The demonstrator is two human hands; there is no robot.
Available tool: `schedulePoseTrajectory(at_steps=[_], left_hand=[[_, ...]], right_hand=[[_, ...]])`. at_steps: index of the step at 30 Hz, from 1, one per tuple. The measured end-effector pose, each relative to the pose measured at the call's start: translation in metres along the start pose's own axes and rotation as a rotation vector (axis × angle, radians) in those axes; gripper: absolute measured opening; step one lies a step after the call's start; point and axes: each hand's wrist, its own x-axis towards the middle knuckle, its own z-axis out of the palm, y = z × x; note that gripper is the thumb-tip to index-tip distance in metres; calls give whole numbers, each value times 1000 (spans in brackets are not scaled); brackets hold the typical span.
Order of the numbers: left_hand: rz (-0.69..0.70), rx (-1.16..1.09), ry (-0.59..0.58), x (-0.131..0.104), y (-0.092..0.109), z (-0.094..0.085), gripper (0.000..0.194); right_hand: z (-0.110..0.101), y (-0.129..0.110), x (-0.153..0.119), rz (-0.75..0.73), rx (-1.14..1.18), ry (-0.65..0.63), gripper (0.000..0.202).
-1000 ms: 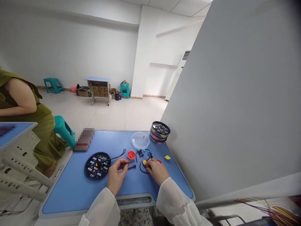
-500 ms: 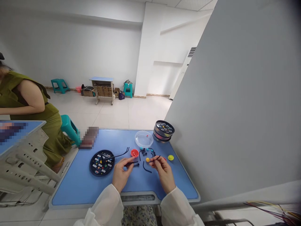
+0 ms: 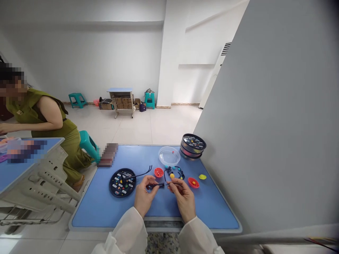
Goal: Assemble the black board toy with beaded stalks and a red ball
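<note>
My left hand point(image 3: 143, 196) pinches a black plastic piece point(image 3: 161, 185) with a knobbed end pointing right. A thin black rod point(image 3: 170, 183) is held between the thumb and fingers of my right hand point(image 3: 183, 199), its tip close to that end; whether they touch I cannot tell. To the left lies a round black base point(image 3: 115, 192) printed with planets and labels, with thin curved rods point(image 3: 143, 173) rising from its middle. Just beyond my hands are a yellow ball point(image 3: 172, 175), loose black parts point(image 3: 182, 175) and small blue balls point(image 3: 173, 167).
Red half-shell cups point(image 3: 159, 172) point(image 3: 193, 182) with small beads and a yellow cup point(image 3: 202, 176) stand on the blue table point(image 3: 100, 211). Farther back are a clear dish point(image 3: 169, 156) and a round stacked case point(image 3: 192, 145). A grey wall point(image 3: 265, 141) borders the right; another person point(image 3: 53, 113) sits left.
My hands have come closer together, the black rod moving toward the left-hand piece. The curved rod that lay between them no longer shows on the table. The view has shifted left.
</note>
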Motion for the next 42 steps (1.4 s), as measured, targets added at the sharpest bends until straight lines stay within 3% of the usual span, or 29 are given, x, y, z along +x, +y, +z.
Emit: schedulePoseTrajectory(at_steps=[7, 12, 21, 34, 42], left_hand=[[136, 65, -93, 0, 1, -2, 21], [151, 58, -141, 1, -1, -2, 21], [86, 30, -68, -1, -2, 0, 18], [139, 90, -135, -2, -1, -1, 21], [132, 58, -117, -2, -1, 2, 21]], right_hand=[[-1, 1, -1, -75, -131, 18, 34], [0, -3, -4, -112, -196, 18, 31], [-1, -4, -3, -106, -224, 28, 34], [-5, 0, -1, -124, -343, -17, 35], [-4, 3, 4, -94, -253, -26, 40]])
